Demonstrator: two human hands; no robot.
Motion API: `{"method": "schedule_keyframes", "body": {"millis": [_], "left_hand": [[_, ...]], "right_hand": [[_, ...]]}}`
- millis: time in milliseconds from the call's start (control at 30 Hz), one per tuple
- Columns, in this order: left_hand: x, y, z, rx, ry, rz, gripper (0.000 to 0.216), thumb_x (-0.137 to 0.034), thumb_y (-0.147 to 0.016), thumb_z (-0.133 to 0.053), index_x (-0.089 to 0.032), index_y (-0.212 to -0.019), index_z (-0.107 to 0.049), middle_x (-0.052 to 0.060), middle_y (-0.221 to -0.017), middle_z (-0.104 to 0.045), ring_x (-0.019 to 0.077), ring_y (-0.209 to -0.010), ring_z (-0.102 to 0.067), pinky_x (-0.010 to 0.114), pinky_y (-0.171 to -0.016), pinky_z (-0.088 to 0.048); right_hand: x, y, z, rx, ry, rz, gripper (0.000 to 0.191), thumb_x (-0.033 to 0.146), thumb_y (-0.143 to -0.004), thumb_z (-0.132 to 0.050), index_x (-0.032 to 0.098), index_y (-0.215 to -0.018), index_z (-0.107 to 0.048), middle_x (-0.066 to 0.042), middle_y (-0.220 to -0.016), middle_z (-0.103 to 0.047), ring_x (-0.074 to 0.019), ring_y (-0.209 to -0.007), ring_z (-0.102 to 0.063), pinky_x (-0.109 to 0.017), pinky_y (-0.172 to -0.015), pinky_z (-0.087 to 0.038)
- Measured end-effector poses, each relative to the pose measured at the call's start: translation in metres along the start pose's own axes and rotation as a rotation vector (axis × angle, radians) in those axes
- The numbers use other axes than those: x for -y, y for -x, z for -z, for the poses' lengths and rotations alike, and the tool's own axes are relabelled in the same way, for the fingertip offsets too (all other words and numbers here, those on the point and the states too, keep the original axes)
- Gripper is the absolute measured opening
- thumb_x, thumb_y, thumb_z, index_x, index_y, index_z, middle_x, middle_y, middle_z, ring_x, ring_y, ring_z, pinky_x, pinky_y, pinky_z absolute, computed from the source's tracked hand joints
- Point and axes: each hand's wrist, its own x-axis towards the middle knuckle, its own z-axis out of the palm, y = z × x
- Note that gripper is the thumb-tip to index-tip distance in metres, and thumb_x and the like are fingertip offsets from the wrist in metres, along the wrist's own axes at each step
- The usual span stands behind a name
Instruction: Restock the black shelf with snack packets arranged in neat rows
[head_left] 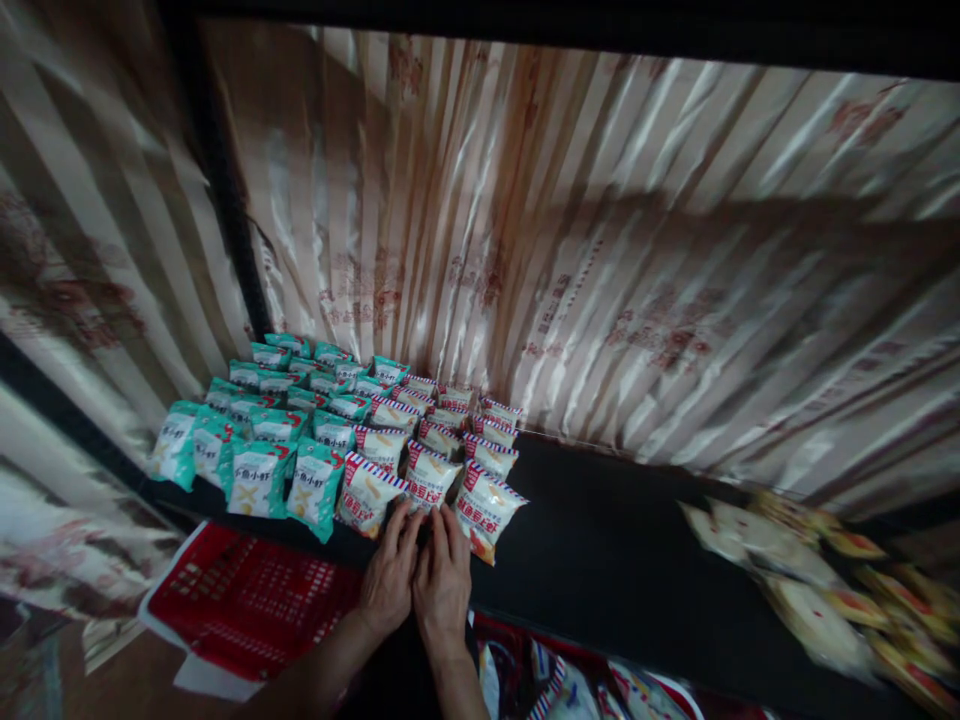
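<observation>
My left hand and my right hand lie side by side at the front edge of a black shelf. Their fingers are stretched out flat, the tips touching the front packet of a row of cream snack packets with red-and-blue striped tops. Neither hand grips anything. To the left of those rows stand several rows of green snack packets, all leaning back on the shelf.
A red plastic basket sits below the shelf at the left. More striped packets lie under the shelf edge near my wrists. Blurred yellowish packets lie on the shelf's right end. A striped curtain hangs behind.
</observation>
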Motion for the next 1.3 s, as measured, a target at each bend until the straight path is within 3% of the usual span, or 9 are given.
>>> {"method": "schedule_keyframes", "body": {"millis": [133, 433, 733, 967, 1167, 1300], "left_hand": [[-0.003, 0.003, -0.002, -0.036, -0.029, 0.065, 0.049, -0.014, -0.091, -0.035, -0.021, -0.139, -0.034, 0.013, -0.141, -0.038, 0.0228, -0.131, -0.040, 0.035, -0.099, -0.047], [-0.003, 0.000, 0.000, -0.003, -0.073, 0.022, 0.054, -0.010, -0.086, -0.037, -0.020, -0.139, -0.035, 0.012, -0.141, -0.039, 0.0225, -0.128, -0.043, 0.035, -0.100, -0.046], [-0.004, 0.002, 0.001, -0.015, -0.062, 0.033, 0.052, -0.010, -0.088, -0.035, -0.021, -0.138, -0.036, 0.012, -0.141, -0.039, 0.0217, -0.128, -0.043, 0.035, -0.100, -0.046], [-0.009, 0.001, 0.003, 0.033, -0.062, 0.081, 0.054, -0.012, -0.086, -0.038, -0.024, -0.138, -0.038, 0.011, -0.138, -0.041, 0.0228, -0.124, -0.046, 0.036, -0.098, -0.048], [-0.022, 0.000, 0.010, -0.080, -0.039, 0.068, 0.055, -0.009, -0.083, -0.037, -0.021, -0.137, -0.039, 0.011, -0.135, -0.043, 0.0225, -0.127, -0.042, 0.039, -0.103, -0.042], [-0.061, 0.006, 0.017, -0.181, 0.048, 0.120, 0.049, -0.009, -0.085, -0.033, -0.019, -0.131, -0.045, 0.011, -0.133, -0.043, 0.0214, -0.125, -0.043, 0.038, -0.102, -0.043]], "right_hand": [[0.002, 0.002, 0.002, -0.028, -0.004, -0.019, 0.044, 0.021, -0.088, -0.038, 0.018, -0.130, -0.049, -0.015, -0.130, -0.052, -0.0251, -0.119, -0.049, -0.046, -0.094, -0.047], [-0.002, 0.004, -0.003, 0.023, 0.026, 0.042, 0.046, 0.014, -0.084, -0.038, 0.014, -0.128, -0.052, -0.015, -0.129, -0.055, -0.0256, -0.119, -0.049, -0.047, -0.095, -0.046], [0.006, 0.009, 0.008, 0.008, -0.035, -0.022, 0.044, 0.019, -0.086, -0.041, 0.015, -0.128, -0.050, -0.017, -0.139, -0.042, -0.0274, -0.128, -0.040, -0.049, -0.098, -0.043], [0.000, 0.013, 0.016, 0.055, -0.110, 0.043, 0.042, 0.018, -0.087, -0.042, 0.019, -0.127, -0.053, -0.014, -0.131, -0.053, -0.0253, -0.122, -0.048, -0.047, -0.096, -0.046], [-0.004, 0.030, 0.053, 0.014, -0.136, 0.147, 0.041, 0.013, -0.087, -0.038, 0.022, -0.123, -0.054, -0.011, -0.132, -0.053, -0.0223, -0.122, -0.048, -0.044, -0.094, -0.048], [-0.065, 0.065, 0.102, -0.003, 0.022, 0.168, 0.036, 0.018, -0.086, -0.043, 0.023, -0.119, -0.058, -0.011, -0.129, -0.055, -0.0255, -0.116, -0.053, -0.045, -0.089, -0.050]]}}
